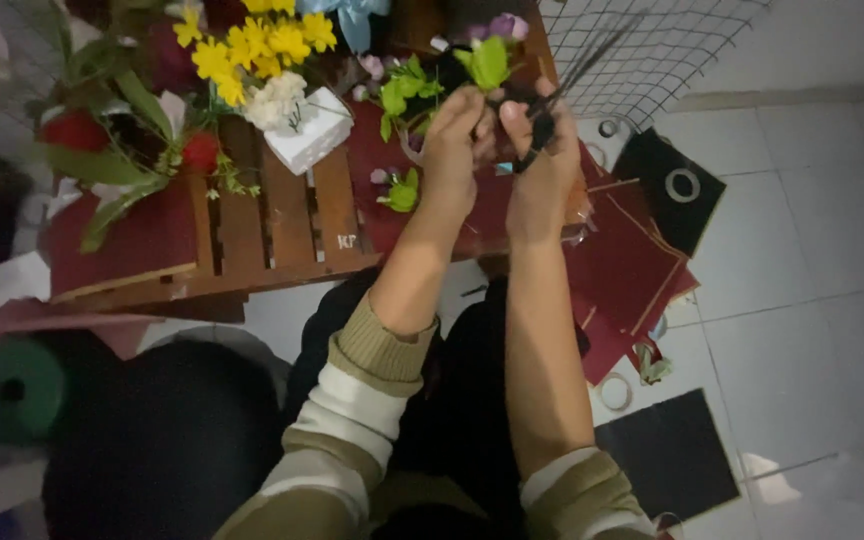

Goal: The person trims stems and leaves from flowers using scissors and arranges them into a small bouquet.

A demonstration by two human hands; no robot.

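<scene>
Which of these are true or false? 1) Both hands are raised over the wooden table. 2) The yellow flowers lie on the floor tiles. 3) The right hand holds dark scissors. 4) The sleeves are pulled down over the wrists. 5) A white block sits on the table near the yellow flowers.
1) True: the left hand and right hand work together above the slatted wooden table.
2) False: the yellow flowers stand at the table's far side.
3) True: dark scissors show in it.
4) False: the striped sleeves are pushed up, forearms bare.
5) True: the white block lies beside them.
</scene>
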